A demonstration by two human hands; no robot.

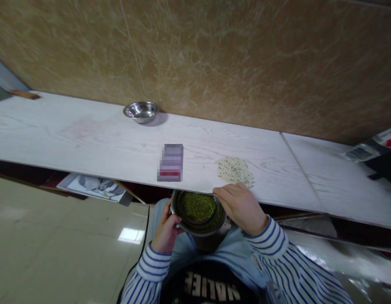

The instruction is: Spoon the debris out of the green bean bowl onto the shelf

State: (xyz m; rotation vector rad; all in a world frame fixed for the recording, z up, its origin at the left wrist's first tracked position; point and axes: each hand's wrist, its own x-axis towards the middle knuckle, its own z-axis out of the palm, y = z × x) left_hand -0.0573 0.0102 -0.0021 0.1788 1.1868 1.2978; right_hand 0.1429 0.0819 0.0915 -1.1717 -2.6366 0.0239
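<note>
My left hand [166, 231] grips the left rim of a metal bowl [204, 230], thumb over the rim. Green mung beans [198, 207] lie in this bowl, held over my lap just below the tabletop edge. My right hand [242, 207] is at the table's front edge, above the bowl's right side. Its fingers are bent and pressed together; whatever is in them is hidden. Just beyond it, a pile of pale grains mixed with green beans [235, 169] is spread on the table, its near side close to my knuckles.
A blurred-out phone-like rectangle [170, 162] lies left of the pile on the white wooden table [103, 135]. Farther back, a small steel bowl [141, 112] stands against the marbled wall [195, 55]. An open drawer [94, 186] juts out below at left. Dark items [384, 162] are at far right.
</note>
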